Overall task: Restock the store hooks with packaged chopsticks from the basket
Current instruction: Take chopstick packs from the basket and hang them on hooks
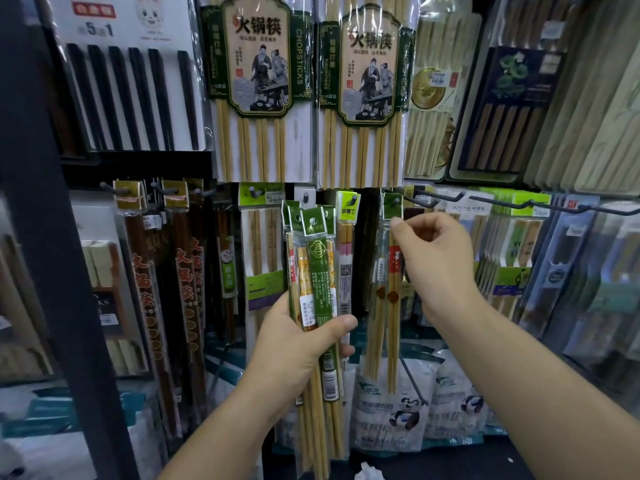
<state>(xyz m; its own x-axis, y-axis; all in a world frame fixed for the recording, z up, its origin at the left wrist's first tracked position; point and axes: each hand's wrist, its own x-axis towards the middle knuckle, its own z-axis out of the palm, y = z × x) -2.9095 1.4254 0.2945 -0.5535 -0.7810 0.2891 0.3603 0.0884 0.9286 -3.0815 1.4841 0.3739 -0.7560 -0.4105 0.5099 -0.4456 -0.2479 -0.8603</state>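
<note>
Right hand (436,258) pinches the green card top of one pack (391,271), its punched hole at the hook (396,201) just above my fingertips. Left hand (294,344) grips the spare bundle (313,271) mid-length, just left. Likely light, stiff bamboo in slick film — hold by the card.

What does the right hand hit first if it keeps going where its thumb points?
The right hand points up and left at the hanging pack. Its thumb tip sits just under that pack's green header card, so the card likely comes first. Whether they already touch is unclear from this view.
</note>
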